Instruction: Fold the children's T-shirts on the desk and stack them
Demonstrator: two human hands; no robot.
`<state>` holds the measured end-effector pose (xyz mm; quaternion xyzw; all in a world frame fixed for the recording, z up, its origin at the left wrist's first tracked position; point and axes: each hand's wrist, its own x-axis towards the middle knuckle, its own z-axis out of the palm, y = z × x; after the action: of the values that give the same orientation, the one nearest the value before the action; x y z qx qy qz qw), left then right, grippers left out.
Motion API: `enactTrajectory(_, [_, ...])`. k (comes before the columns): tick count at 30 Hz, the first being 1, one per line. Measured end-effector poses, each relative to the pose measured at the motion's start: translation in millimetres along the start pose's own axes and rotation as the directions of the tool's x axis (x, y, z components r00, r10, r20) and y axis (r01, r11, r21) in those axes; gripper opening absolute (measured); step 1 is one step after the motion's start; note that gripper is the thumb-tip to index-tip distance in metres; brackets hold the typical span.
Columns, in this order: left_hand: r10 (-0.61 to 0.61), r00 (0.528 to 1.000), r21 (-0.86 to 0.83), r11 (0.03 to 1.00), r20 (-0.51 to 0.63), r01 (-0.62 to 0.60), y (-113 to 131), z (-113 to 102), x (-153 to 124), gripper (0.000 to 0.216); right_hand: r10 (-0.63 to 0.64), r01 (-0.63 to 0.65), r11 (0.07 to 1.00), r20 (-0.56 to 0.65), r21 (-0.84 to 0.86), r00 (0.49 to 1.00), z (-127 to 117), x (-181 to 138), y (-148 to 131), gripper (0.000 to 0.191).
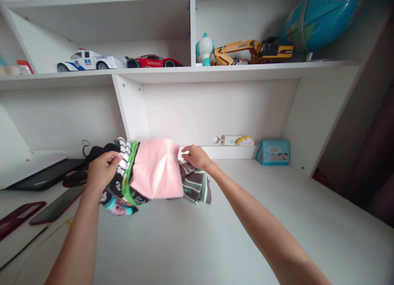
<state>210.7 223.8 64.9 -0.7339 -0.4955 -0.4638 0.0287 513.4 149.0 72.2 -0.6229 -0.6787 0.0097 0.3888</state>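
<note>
My left hand [103, 170] is closed, thumb and forefinger pinching the edge of a black-and-white striped cloth [124, 149]. Beside that cloth a bright green band [129, 174] edges a dark printed garment, and a colourful printed piece [118, 206] pokes out underneath. A smooth pink cloth [158, 168] spreads over the middle of the pile, its upper right edge slightly blurred. Just right of that edge is my right hand [197, 157], thumb and forefinger apart, with nothing visible between them. Below it lies a grey-green striped garment [195, 182], partly covered by the pink cloth.
To the left lie a black laptop-like slab [40, 180], a phone [57, 207] and a dark red flat case [20, 219]. A power strip [231, 140] and a blue desk calendar [273, 152] stand at the back. The shelf [154, 75] overhead holds toy vehicles and a globe [323, 20].
</note>
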Motion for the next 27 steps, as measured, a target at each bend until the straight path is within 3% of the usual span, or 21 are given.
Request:
enactTrajectory(2, [0.031,0.995,-0.063,0.998,0.094,-0.025,-7.0,-2.8,-3.1,0.031,0.02,-0.02,1.0,-0.004,0.021,1.0,12.1,-6.0,8.5,0.013])
enactTrajectory(4, [0.046,0.991,-0.112,0.993,0.123,-0.032,-10.9,-3.0,-4.0,0.032,0.041,-0.039,0.998,-0.052,0.051,0.998,13.7,-9.5,17.0,0.018])
enactTrajectory(10, [-0.048,0.987,-0.021,0.999,-0.152,0.045,-13.4,-17.6,8.3,0.027,0.071,-0.045,0.993,-0.249,0.108,0.966,-18.8,-12.3,27.4,0.027])
enactTrajectory(14, [0.089,0.965,0.03,0.996,-0.246,-0.084,28.2,-12.2,1.3,0.023,0.027,0.016,0.989,-0.284,0.148,0.958,-26.8,-16.6,24.3,0.027])
enactTrajectory(15, [0.148,0.966,0.032,0.989,-0.214,-0.144,43.2,-2.7,-4.8,0.023,0.01,0.038,0.986,-0.289,0.162,0.957,-26.6,-17.2,22.7,0.026])
enactTrajectory(17, [0.272,0.962,-0.027,0.962,0.022,-0.271,70.7,26.9,-22.3,0.024,-0.015,0.074,0.981,-0.308,0.181,0.951,-25.8,-17.6,19.1,0.025])
enactTrajectory(19, [0.37,0.856,-0.129,0.929,0.362,-0.347,88.9,64.9,-44.6,0.027,-0.02,0.086,0.979,-0.331,0.185,0.943,-25.8,-17.9,16.0,0.024])
enactTrajectory(21, [0.335,0.724,-0.114,0.934,0.603,-0.338,96.1,100.1,-66.6,0.037,-0.022,0.088,0.979,-0.337,0.181,0.941,-27.2,-19.4,14.9,0.024])
enactTrajectory(23, [0.237,0.681,-0.019,0.95,0.693,-0.312,95.2,122.8,-81.7,0.046,-0.027,0.085,0.984,-0.334,0.159,0.942,-31.0,-22.3,17.2,0.024])
enactTrajectory(27, [0.097,0.736,0.137,0.958,0.67,-0.252,77.4,124.7,-81.4,0.036,0.019,0.049,0.989,-0.449,0.139,0.893,-54.3,-27.9,32.2,0.025])
